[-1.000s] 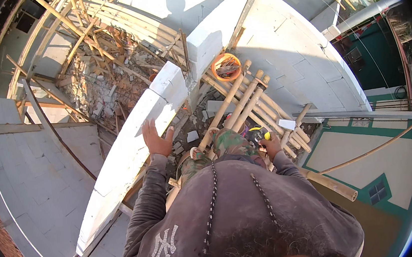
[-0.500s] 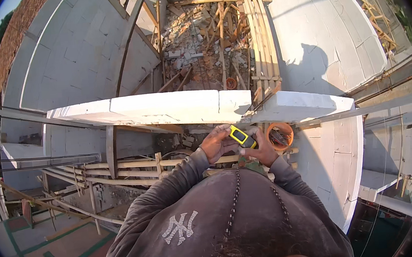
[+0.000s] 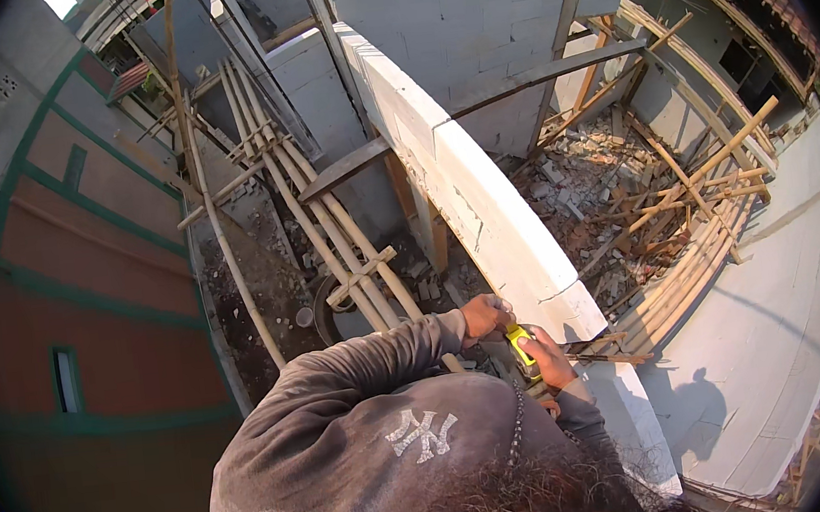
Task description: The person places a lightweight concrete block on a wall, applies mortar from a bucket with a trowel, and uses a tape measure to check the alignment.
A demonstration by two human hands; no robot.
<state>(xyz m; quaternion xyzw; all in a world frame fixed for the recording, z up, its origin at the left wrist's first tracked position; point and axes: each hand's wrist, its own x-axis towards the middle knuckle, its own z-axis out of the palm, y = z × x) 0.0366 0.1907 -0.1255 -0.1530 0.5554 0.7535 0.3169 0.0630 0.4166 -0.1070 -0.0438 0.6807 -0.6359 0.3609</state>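
Note:
My right hand (image 3: 550, 358) is wrapped round a small yellow-and-black tape measure (image 3: 520, 340), with the thumb side against its body. My left hand (image 3: 486, 318) is closed at the far end of the same tape measure, fingers bent together; exactly what they pinch there is too small to make out. Both hands are beside the near end of a narrow white block wall (image 3: 485, 213), whose top runs away toward the upper left. The wall's end block (image 3: 574, 311) lies just beyond my hands.
Bamboo scaffold poles (image 3: 333, 234) run along the wall's left side. Rubble (image 3: 587, 177) and more bamboo poles (image 3: 697, 276) lie to its right. A wooden beam (image 3: 551, 78) crosses beyond. A pale block wall (image 3: 776, 317) stands at right, a green-and-brown building (image 3: 104, 288) at left.
My view has swung to the left, so the wall now runs lengthwise away from me. Both hands stay together at the tape measure, which has turned; the orange bucket is out of sight.

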